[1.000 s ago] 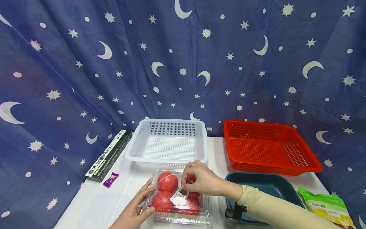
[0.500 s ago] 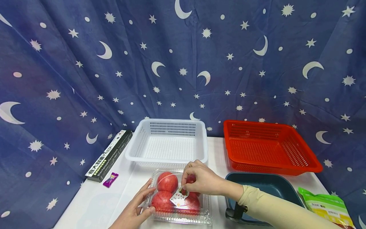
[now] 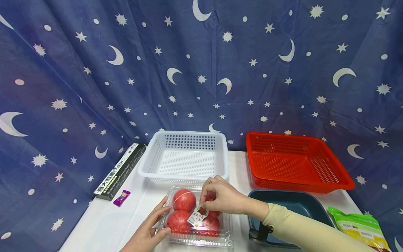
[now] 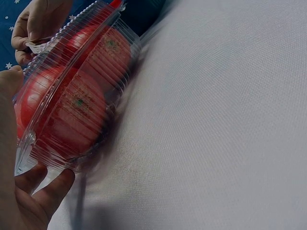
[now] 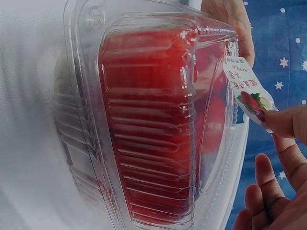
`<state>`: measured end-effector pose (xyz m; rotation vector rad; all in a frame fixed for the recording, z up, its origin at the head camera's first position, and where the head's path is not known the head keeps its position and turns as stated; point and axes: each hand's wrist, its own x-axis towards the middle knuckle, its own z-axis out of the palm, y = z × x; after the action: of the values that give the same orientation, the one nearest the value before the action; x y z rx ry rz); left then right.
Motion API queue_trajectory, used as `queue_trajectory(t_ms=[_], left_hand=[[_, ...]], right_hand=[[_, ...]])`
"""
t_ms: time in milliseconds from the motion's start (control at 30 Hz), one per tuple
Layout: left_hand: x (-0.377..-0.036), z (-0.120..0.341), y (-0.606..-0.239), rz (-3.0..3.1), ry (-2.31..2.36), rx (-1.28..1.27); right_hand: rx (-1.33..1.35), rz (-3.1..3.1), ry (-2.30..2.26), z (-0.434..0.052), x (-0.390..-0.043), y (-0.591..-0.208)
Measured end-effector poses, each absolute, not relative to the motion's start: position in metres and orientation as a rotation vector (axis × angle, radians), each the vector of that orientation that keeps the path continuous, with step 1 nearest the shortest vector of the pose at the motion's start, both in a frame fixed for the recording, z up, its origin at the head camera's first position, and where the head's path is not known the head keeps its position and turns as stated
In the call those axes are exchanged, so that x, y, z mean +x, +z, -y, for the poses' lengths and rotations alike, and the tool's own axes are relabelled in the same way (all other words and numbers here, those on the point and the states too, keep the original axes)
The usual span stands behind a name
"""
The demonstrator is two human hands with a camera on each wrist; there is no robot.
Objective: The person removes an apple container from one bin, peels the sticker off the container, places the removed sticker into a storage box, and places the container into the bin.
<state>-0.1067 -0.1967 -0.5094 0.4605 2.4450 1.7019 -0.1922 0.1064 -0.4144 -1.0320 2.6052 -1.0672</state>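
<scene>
A clear plastic clamshell box (image 3: 201,238) of red apples (image 3: 184,200) lies on the white table near the front edge. My left hand (image 3: 163,217) grips the box's left edge, thumb on the lid and fingers along the side. My right hand (image 3: 203,207) reaches in from the right and pinches the white paper label (image 3: 196,217) on top of the lid. The left wrist view has the box (image 4: 81,96) on its side, with my left thumb (image 4: 9,120) over it. In the right wrist view the label (image 5: 247,86) sticks out from the box (image 5: 153,120), and a fingertip (image 5: 288,123) touches it.
Behind the box stand a white basket (image 3: 189,134) and, to the right, a red basket (image 3: 299,140). A dark teal tray (image 3: 289,197) lies under my right forearm, with a green bag (image 3: 362,227) beside it. A long black carton (image 3: 121,171) and a purple sweet (image 3: 121,197) lie at the left.
</scene>
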Motion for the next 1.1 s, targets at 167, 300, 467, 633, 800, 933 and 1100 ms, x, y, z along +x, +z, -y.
queue_trajectory(t_ms=[167, 300, 467, 633, 800, 933, 1100], left_hand=[[-0.107, 0.196, -0.51, -2.435, 1.713, 0.456], [-0.107, 0.197, -0.511, -2.42, 1.74, 0.472], [-0.107, 0.197, -0.511, -2.424, 1.728, 0.455], [-0.107, 0.197, -0.511, -2.426, 1.717, 0.449], [-0.108, 0.197, -0.512, -2.425, 1.733, 0.483], [-0.108, 0.197, -0.513, -2.423, 1.743, 0.514], [-0.108, 0.197, -0.513, -2.427, 1.737, 0.498]], right_hand=[[-1.022, -2.592, -1.125, -0.109, -0.195, -0.411], [-0.993, -2.603, -1.191, -0.113, -0.198, -0.406], [-0.907, -2.569, -1.232, -0.118, -0.201, -0.402], [-0.868, -2.554, -1.246, -0.125, -0.205, -0.399], [-0.866, -2.524, -1.272, -0.137, -0.209, -0.394], [-0.864, -2.523, -1.274, -0.15, -0.212, -0.39], [-0.864, -2.549, -1.239, -0.17, -0.214, -0.386]])
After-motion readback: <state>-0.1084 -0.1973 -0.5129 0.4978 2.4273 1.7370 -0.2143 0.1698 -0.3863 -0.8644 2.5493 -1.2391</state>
